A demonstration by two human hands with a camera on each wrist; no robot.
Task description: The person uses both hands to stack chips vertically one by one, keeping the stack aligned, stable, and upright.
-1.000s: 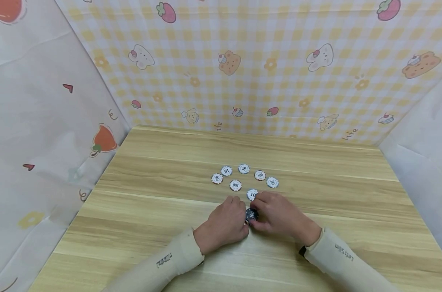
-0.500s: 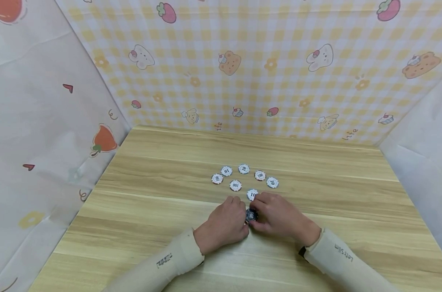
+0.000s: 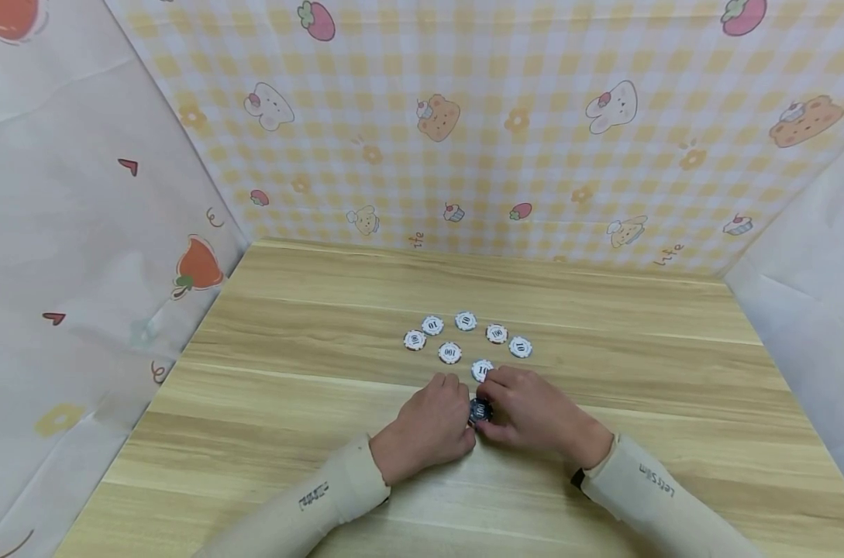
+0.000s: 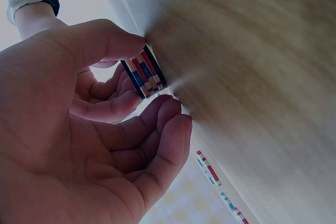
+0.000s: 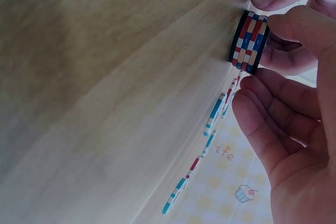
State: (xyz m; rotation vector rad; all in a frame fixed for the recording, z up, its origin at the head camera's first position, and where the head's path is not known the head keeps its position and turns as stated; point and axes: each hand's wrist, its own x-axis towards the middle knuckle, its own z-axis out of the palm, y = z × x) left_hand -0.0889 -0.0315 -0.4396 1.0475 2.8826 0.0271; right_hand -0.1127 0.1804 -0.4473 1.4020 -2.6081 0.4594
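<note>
A short stack of poker chips (image 3: pixel 480 410) stands on the table between my two hands, its top chip black and marked 100. Seen from the side in the left wrist view, the stack (image 4: pixel 145 72) has black chips at both ends and red, blue and tan edges between. My left hand (image 3: pixel 432 422) holds its left side, thumb near and curled fingers beyond. From the right, my right hand (image 3: pixel 529 411) grips it between thumb and fingers. Just past the right fingertips lies a white 10 chip (image 3: pixel 481 370), partly covered by that hand.
Beyond the hands, several white chips lie flat and spread out, among them a 100 chip (image 3: pixel 450 353) and a blue-edged 10 chip (image 3: pixel 521 346). The wood-grain table (image 3: pixel 289 310) ends at a checked cloth backdrop (image 3: pixel 394 170), with cloth walls on both sides.
The hands and the stack keep their places. Only the head view has shifted very slightly.
</note>
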